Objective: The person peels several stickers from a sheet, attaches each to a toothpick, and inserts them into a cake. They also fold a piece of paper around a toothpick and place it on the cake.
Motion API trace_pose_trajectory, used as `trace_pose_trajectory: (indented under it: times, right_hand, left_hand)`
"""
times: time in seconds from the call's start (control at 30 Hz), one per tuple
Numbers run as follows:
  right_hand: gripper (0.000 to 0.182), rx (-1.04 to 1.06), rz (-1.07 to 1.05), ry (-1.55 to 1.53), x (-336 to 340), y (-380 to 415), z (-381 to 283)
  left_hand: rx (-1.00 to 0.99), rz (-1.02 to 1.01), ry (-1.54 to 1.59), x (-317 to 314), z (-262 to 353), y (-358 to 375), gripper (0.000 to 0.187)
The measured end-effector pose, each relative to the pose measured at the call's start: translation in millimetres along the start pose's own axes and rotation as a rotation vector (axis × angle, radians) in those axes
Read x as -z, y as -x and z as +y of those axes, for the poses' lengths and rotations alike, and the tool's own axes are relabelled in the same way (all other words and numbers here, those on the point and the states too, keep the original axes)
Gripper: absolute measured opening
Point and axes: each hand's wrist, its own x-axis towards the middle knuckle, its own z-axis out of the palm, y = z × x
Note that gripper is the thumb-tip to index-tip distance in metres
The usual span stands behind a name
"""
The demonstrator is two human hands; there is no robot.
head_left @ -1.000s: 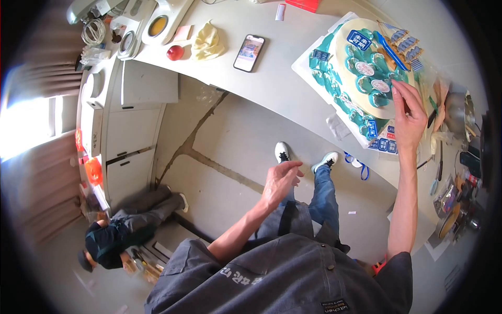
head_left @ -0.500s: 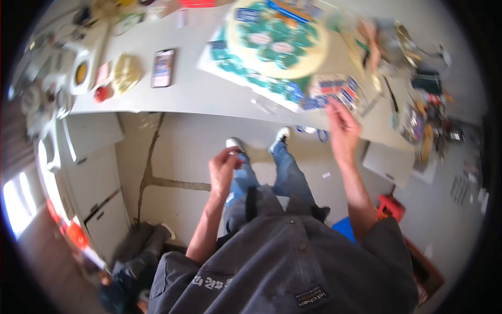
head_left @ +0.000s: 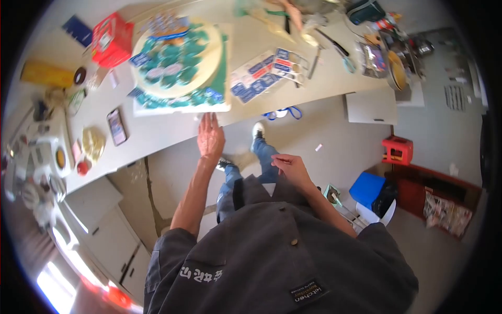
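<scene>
My left hand point(head_left: 210, 138) reaches up to the table's front edge, fingers stretched out and fairly close together. Its fingertips are right at the near edge of a white board point(head_left: 178, 110) covered with teal shapes. On that board sits a round cream-coloured disc point(head_left: 212, 55) bearing teal patches, small labels and a blue and brown piece at its far side. My right hand point(head_left: 292, 168) is in front of my waist, away from the table, with thumb and fingers pinched together; I cannot tell what is between them. Red, white and blue printed sheets point(head_left: 256, 78) lie right of the board.
A phone point(head_left: 117, 126) and a yellowish crumpled bag point(head_left: 93, 144) lie on the left of the table. Behind stands a red box point(head_left: 113, 40). Another person's hand point(head_left: 293, 13) is at the far side. A red stool point(head_left: 397, 150) and a blue box point(head_left: 366, 189) are on the right.
My view has turned to the right. My left hand has risen from below the table to its edge by the board. My right hand has drawn back from the printed sheets to my waist.
</scene>
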Motion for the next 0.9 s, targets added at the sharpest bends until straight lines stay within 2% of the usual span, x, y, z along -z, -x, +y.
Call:
trace_pose_trajectory:
  times: [0.07, 0.13, 0.23, 0.33, 0.37, 0.53, 0.7, 0.77, 0.83, 0.9]
  right_hand:
    - [0.029, 0.042, 0.086, -0.056, 25.7, -2.7, -7.1]
    - [0.028, 0.043, 0.178, -0.104, 48.3, -7.4, -14.1]
    - [0.026, 0.027, 0.205, -0.139, 75.7, -19.9, -24.8]
    - [0.026, 0.058, 0.212, -0.2, 105.0, -49.6, -40.0]
    - [0.026, 0.073, 0.207, -0.229, 116.3, -65.0, -49.8]
    - [0.02, 0.376, 0.269, 0.016, 171.7, -180.1, -129.8]
    - [0.019, 0.365, 0.333, 0.27, 199.0, -317.0, -199.8]
    - [0.017, 0.512, 0.324, 0.49, 202.9, -369.6, -208.8]
    - [0.018, 0.596, 0.292, 0.654, 197.2, -382.7, -211.1]
    - [0.019, 0.636, 0.243, 0.764, 191.6, -392.9, -219.6]
  left_hand:
    - [0.026, -0.106, 0.002, -3.9, 5.9, -10.8, 0.064]
    - [0.0, -0.165, 0.006, 0.2, 10.1, -12.0, 0.061]
    - [-0.123, -0.104, -0.119, -7.7, 3.9, -8.0, 0.057]
    - [-0.163, -0.113, -0.072, -9.2, -3.9, -7.4, 0.053]
    - [-0.184, -0.074, -0.102, -13.3, -6.4, -8.1, 0.045]
    - [-0.127, -0.084, -0.025, -7.1, -5.8, -14.3, 0.026]
    - [0.014, -0.117, -0.04, -7.6, 16.2, -21.7, 0.027]
    - [0.062, -0.085, -0.072, -15.6, 19.7, -21.9, 0.03]
    - [0.07, -0.068, -0.088, -18.7, 21.2, -20.7, 0.036]
    - [0.176, -0.149, -0.102, -21.5, 24.7, -19.2, 0.035]
